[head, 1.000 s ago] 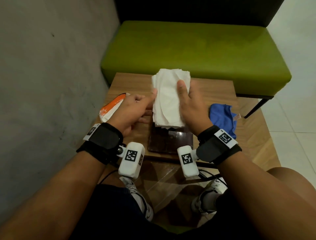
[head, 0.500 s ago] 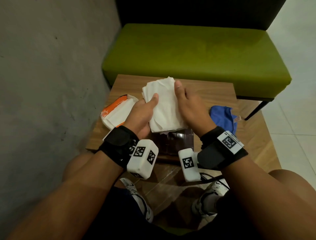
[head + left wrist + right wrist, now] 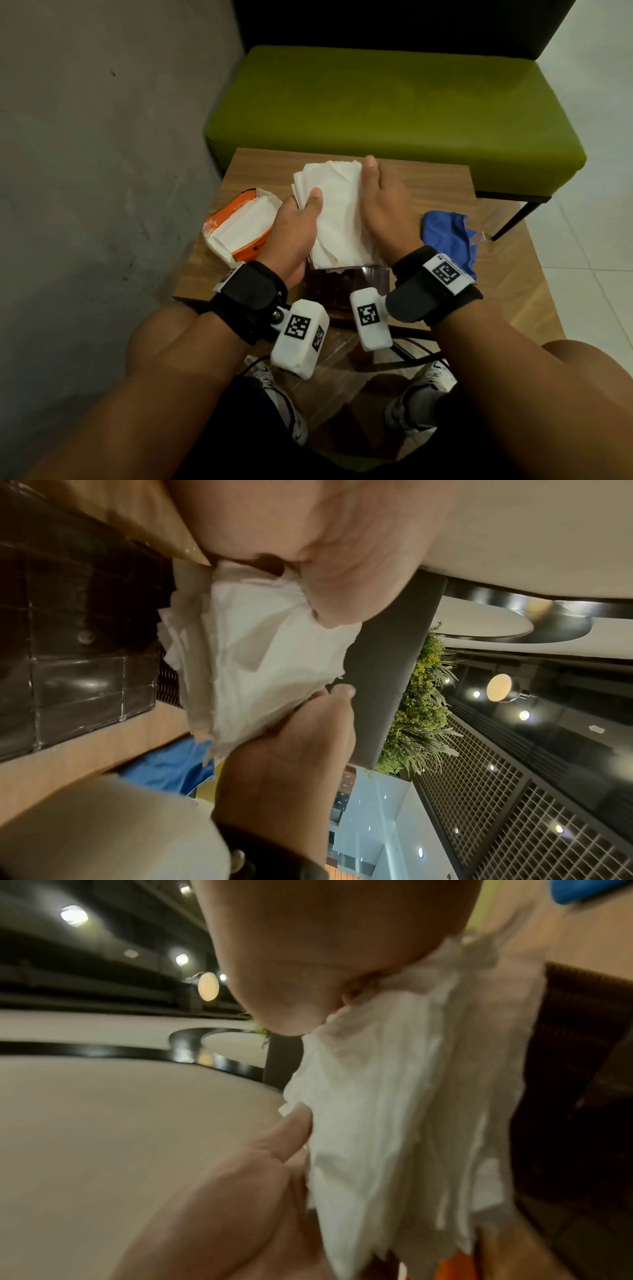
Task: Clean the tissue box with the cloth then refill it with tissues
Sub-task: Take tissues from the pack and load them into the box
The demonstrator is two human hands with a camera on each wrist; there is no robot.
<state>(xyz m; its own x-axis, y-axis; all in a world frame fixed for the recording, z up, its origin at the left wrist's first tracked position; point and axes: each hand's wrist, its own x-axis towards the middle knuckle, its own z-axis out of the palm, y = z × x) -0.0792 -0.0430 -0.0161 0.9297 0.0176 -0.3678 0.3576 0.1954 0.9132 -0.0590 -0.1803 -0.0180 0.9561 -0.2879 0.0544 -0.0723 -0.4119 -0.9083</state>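
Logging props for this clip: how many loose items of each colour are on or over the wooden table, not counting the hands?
White: 1, tissue stack
Orange and white: 1, tissue pack
Blue: 1, cloth
Dark brown: 1, tissue box
Total: 4

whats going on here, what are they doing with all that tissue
A seated person holds a stack of white tissues between both hands, the left hand gripping one side and the right hand the other, just above a dark tissue box on the wooden table. The tissues are not yet in the box. An opened orange tissue pack lies to the left and the blue cloth lies to the right, in neither hand.
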